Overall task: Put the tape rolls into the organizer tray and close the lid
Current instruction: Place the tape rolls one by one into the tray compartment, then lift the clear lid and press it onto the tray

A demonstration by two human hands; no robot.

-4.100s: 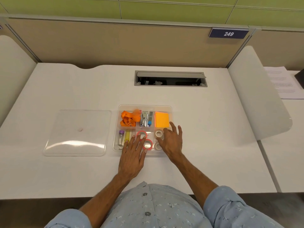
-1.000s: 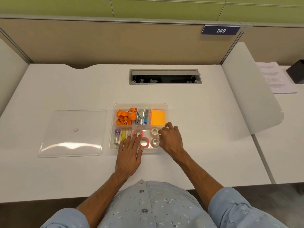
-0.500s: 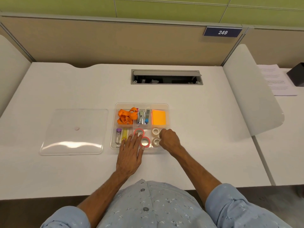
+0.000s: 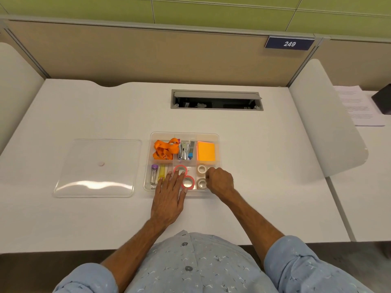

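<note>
Your left hand (image 4: 169, 199) lies flat with its fingers spread, reaching over the near edge of the organizer tray (image 4: 218, 149); the fingertips rest at the two red-edged tape rolls, the farther one (image 4: 180, 170) partly under your middle fingers and the nearer one (image 4: 188, 182) touching your thumb side. Your right hand (image 4: 220, 181) is curled into a loose fist at the tray's near right corner, just beside the two white tape rolls (image 4: 201, 169) and (image 4: 201, 183); whether its fingertips pinch anything you cannot tell, since the knuckles cover them. All four rolls sit inside the tray: the red pair in the near middle compartment, the white pair in the near right one. In the far row you have an orange lanyard (image 4: 164, 149) at the left, a stapler and other metal pieces (image 4: 185, 150) in the middle, and an orange pad of sticky notes (image 4: 206, 151) at the right. The near left compartment holds a purple-capped tube (image 4: 154, 174) and a yellow item (image 4: 161, 171), their near ends hidden by your left fingers. The clear lid (image 4: 95, 168) lies flat on the white desk (image 4: 264, 166), to the left of the tray and apart from it. The small items in the middle far compartment are too crowded to name singly.
</note>
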